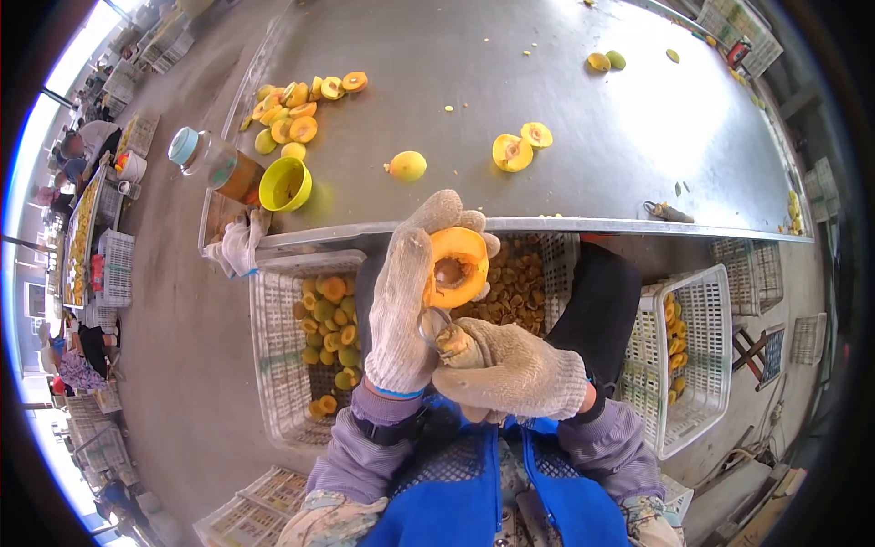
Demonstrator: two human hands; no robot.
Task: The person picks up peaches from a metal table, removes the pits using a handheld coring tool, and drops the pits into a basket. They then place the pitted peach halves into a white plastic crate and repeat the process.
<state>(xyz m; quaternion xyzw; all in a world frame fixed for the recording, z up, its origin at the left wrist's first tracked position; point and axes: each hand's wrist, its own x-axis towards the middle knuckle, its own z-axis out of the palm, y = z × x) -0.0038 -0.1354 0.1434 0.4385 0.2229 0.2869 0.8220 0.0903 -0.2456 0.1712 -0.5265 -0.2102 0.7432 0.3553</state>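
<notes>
My left hand (397,314), in a knitted work glove, grips a yellow peach half (468,248) with its cut face turned up. The brown pit (447,272) still sits in its hollow. Just below the fruit, my right hand (519,372), also gloved, is wrapped round the thick handle of a pitting tool (453,344). Its curved metal loop (432,325) lies close under the lower edge of the peach half, beside the left palm. Beneath both hands, a crate between the legs contains many brown pits (517,296).
On the metal table (365,173) lie a pile of peach halves (296,109), a whole peach (406,166), two cut halves (513,152) and another tool (668,212). A jar (214,164), green bowl (285,184) and glove (239,243) stand left. White crates of fruit (273,365) flank the legs.
</notes>
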